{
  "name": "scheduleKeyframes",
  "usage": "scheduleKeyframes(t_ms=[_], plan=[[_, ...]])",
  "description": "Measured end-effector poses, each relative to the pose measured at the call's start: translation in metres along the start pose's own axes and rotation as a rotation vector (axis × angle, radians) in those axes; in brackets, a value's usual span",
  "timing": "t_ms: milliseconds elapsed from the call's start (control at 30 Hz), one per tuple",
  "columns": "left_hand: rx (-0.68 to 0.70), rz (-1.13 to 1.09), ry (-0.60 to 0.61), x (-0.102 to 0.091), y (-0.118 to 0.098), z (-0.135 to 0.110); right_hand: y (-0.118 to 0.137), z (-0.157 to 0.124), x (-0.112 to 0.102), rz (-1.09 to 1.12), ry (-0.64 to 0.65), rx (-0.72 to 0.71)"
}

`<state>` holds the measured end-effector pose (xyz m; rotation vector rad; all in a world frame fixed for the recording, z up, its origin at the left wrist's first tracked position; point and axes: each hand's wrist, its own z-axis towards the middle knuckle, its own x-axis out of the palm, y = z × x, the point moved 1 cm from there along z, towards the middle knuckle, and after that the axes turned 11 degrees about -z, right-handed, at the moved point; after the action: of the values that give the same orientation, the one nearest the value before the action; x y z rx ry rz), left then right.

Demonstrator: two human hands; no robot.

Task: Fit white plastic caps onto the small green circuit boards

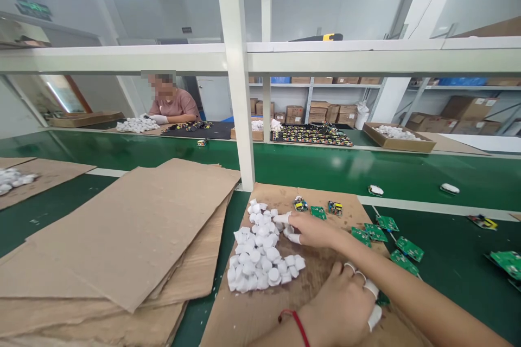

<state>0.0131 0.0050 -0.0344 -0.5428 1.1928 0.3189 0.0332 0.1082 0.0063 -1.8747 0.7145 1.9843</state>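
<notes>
My right hand [311, 229] reaches in from the right, with white finger cots on its fingertips. A white cap [288, 231] sits pinched between its thumb and finger, at the edge of a heap of white plastic caps [258, 249]. The heap lies on a cardboard sheet [240, 317]. Lower down, my left hand [337, 309] rests on the cardboard, fingers apart and holding nothing, with a red string around its wrist. Small circuit boards with components [300, 204] lie just above my right hand, and bare green boards [409, 249] lie on the belt to the right.
A stack of cardboard sheets [122, 238] lies on the green workbench [407, 181] to the left. A white steel post [238, 76] rises behind the caps. Beyond it, a gloved co-worker [173, 105] sits at the far bench, near trays of white caps and boards, with boxes on shelves behind.
</notes>
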Motion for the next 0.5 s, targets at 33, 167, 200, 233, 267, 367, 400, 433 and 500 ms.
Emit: scheduleKeyframes(t_ms=[33,167,200,233,267,367,400,433,500], plan=[[-0.007,-0.019,0.001,-0.001,0.0,0.0,0.0,0.003,-0.001,-0.02,0.008,-0.006],[-0.028,-0.073,0.004,-0.002,0.001,0.0,0.003,0.009,0.001,-0.085,0.038,-0.028],[-0.029,-0.067,0.001,-0.001,0.001,-0.001,0.002,0.009,0.002,-0.091,0.04,-0.028],[-0.027,-0.057,-0.001,-0.001,0.002,-0.001,0.002,0.009,0.003,-0.096,0.041,-0.022],[-0.023,-0.044,-0.003,0.0,0.002,-0.001,0.001,0.008,0.004,-0.098,0.04,-0.013],[-0.01,-0.002,-0.002,0.001,0.002,-0.001,-0.003,0.003,0.006,-0.095,0.037,0.012],[-0.007,0.01,-0.005,0.002,0.002,-0.001,-0.005,0.001,0.007,-0.09,0.037,0.016],[-0.003,0.019,-0.012,0.002,0.002,-0.001,-0.006,-0.001,0.007,-0.084,0.039,0.019],[0.004,0.033,-0.033,0.002,0.001,-0.002,-0.007,-0.005,0.006,-0.069,0.038,0.031]])
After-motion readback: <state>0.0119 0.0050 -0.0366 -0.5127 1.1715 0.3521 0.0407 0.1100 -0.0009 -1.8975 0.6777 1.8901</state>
